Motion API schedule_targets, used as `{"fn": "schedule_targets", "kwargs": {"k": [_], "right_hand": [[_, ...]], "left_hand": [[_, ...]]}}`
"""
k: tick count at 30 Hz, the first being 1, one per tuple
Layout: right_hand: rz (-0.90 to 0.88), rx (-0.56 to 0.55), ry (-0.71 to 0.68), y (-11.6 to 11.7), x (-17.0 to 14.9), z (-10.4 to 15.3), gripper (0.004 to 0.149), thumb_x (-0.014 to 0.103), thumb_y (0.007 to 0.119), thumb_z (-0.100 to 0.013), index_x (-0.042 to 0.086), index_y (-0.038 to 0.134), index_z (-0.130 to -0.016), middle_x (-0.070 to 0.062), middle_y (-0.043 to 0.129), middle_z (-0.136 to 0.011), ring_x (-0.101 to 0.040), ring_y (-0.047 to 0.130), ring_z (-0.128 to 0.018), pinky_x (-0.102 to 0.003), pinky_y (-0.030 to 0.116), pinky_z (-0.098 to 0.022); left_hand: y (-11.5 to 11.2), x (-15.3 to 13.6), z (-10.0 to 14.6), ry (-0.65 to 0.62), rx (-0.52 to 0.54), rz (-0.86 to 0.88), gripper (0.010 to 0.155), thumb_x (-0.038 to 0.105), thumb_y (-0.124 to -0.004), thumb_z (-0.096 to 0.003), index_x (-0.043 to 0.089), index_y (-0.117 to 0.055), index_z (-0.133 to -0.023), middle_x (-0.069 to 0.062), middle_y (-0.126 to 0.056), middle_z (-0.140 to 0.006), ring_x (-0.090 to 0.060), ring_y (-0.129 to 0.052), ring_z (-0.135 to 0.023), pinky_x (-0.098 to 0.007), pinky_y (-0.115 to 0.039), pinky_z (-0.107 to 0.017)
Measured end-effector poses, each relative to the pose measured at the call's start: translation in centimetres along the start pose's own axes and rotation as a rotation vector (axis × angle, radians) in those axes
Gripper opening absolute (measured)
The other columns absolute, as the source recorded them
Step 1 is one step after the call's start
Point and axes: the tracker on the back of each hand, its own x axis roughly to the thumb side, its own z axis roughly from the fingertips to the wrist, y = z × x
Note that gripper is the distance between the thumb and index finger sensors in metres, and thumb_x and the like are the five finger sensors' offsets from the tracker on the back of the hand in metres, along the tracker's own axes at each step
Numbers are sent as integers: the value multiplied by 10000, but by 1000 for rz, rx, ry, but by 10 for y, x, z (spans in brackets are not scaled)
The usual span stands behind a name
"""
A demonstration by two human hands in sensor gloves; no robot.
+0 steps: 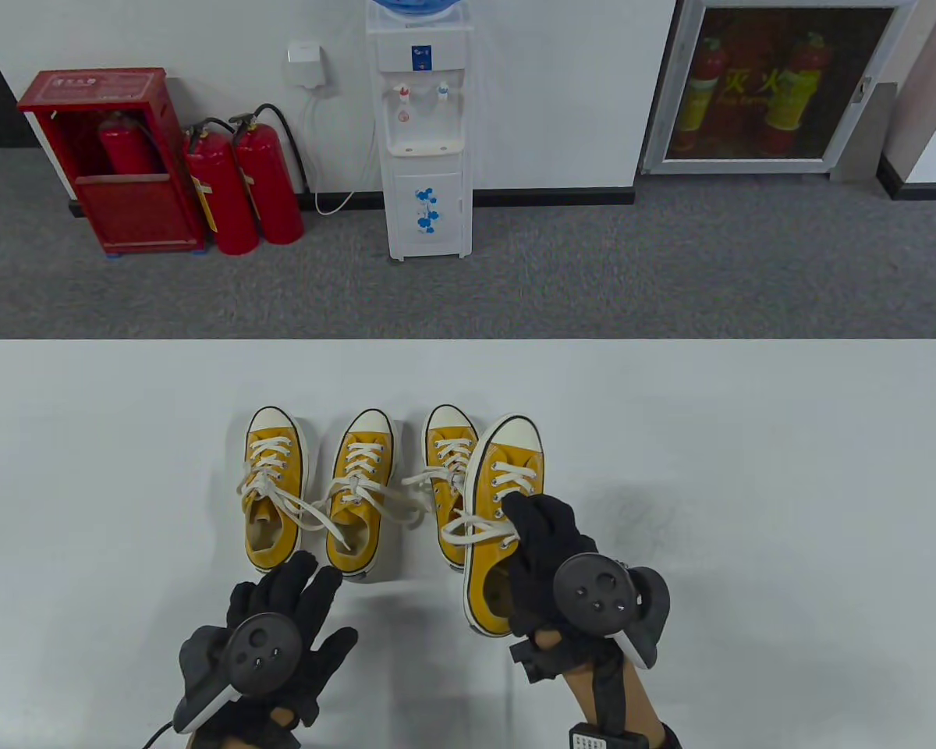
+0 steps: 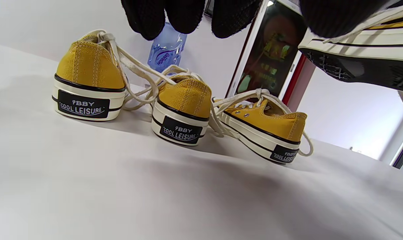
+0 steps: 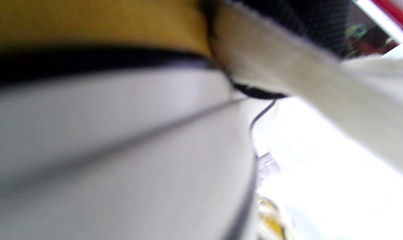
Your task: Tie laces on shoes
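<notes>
Several yellow canvas shoes with white laces are on the white table [image 1: 749, 468]. Three stand in a row: left shoe [image 1: 274, 484], middle shoe [image 1: 360, 495] and a third shoe [image 1: 446, 460], all with loose laces; their heels show in the left wrist view [image 2: 88, 83]. My right hand [image 1: 550, 562] grips a fourth shoe [image 1: 499, 484] by its side and holds it off the table, partly over the third shoe; its sole shows in the left wrist view [image 2: 355, 63]. My left hand [image 1: 281, 624] is open with fingers spread, just behind the middle shoe, holding nothing.
Beyond the table's far edge are a water dispenser [image 1: 425, 133], red fire extinguishers [image 1: 242, 187] and a red cabinet [image 1: 113, 164] on grey carpet. The right wrist view is filled by the blurred rubber side of the held shoe [image 3: 121, 133].
</notes>
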Motion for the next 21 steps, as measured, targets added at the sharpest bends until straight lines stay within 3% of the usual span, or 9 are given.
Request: {"fn": "schedule_targets", "kwargs": {"k": [6,13,21], "right_hand": [[70,-49,96,1,-27,-26,532,181,824,-447,179,723,-969,-86,655,-965,-275,997,-426,-534,809,-514],[145,-19,166,25,-56,-50,517,165,825,-445,196,752,-956,-70,669,-970,-289,1001,-455,-541,798,-539],[200,14,213,58,-83,-55,502,173,837,-441,214,782,-938,-54,702,-968,-272,1027,-505,-508,803,-581]], "left_hand": [[-1,0,0,-5,-10,40,764,653,-675,-482,303,-508,-1141,-111,-412,-1258,-454,-524,-1145,-771,-364,-752],[-1,-1,0,-8,-18,48,763,655,-673,-483,303,-510,-1141,-142,-414,-1255,-454,-527,-1145,-769,-369,-753],[-2,-1,0,-11,-22,64,758,652,-676,-484,301,-521,-1138,-142,-416,-1255,-457,-527,-1144,-770,-368,-753]]}}
